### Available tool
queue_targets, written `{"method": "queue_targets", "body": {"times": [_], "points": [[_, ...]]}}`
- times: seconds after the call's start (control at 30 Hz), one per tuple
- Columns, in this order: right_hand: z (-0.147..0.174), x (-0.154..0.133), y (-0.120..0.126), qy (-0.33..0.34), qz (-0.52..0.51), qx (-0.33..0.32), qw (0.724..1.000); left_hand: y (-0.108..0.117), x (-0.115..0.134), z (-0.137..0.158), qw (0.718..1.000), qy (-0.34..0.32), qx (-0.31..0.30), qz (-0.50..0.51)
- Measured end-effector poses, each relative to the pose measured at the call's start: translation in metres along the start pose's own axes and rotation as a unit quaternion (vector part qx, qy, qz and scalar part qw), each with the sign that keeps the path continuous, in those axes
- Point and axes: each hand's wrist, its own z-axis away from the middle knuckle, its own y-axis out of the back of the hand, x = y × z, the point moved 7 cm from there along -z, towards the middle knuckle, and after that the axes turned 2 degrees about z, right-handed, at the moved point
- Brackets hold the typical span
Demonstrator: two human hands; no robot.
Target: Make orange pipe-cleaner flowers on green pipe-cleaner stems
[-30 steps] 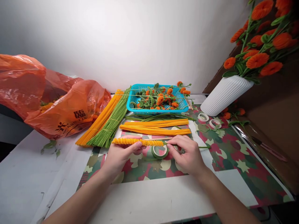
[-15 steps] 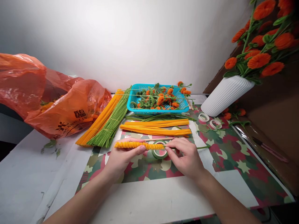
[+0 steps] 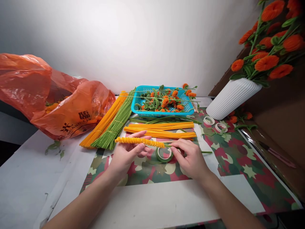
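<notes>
My right hand [image 3: 190, 156] pinches the green stem of a tightly coiled yellow pipe cleaner [image 3: 133, 141], which is held level above the table. My left hand [image 3: 126, 156] is under and behind the coil, its fingers spread apart and its thumb just below the yellow part. Whether those fingers touch the coil is hard to tell. The free end of the green stem [image 3: 206, 152] sticks out to the right of my right hand. Below, between my hands, a roll of green tape [image 3: 164, 158] lies on the camouflage-patterned mat [image 3: 152, 173].
Yellow pipe cleaners [image 3: 162, 133] lie beyond my hands, with a blue basket [image 3: 140, 111] of orange flowers behind. Bundled green pipe cleaners [image 3: 116, 125] and an orange plastic bag [image 3: 71, 108] are at left. A white vase [image 3: 232, 97] and tape rolls [image 3: 209, 121] stand right.
My left hand's fingers have loosened from the yellow coil and spread. The coil has risen slightly and tilts a little down to the right. My right hand keeps its pinch.
</notes>
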Motion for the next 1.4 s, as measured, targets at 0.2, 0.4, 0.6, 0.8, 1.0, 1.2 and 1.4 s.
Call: {"method": "queue_targets", "body": {"times": [0.2,0.4,0.6,0.8,1.0,1.2,1.4], "points": [[0.004,-0.011,-0.009,0.026,-0.020,-0.018,0.999,-0.020,-0.014,0.008,0.996,0.045,-0.036,0.067],[0.007,-0.013,-0.013,0.033,-0.024,-0.027,0.999,-0.019,-0.017,0.008,0.997,0.041,-0.047,0.039],[0.008,-0.018,-0.013,0.047,-0.034,-0.020,0.998,-0.021,-0.021,0.008,0.996,0.047,-0.069,0.035],[0.008,-0.022,-0.015,0.054,-0.029,-0.028,0.998,-0.021,-0.023,0.010,0.996,0.057,-0.062,0.022],[0.009,-0.023,-0.017,0.053,-0.021,-0.037,0.998,-0.024,-0.026,0.012,0.995,0.079,-0.059,0.004],[0.006,-0.019,-0.015,0.038,-0.020,-0.036,0.998,-0.014,-0.014,0.006,0.999,0.036,-0.009,0.035],[0.006,-0.016,-0.013,0.033,-0.017,-0.039,0.999,-0.009,-0.014,0.005,0.999,0.042,0.007,0.010]]}}
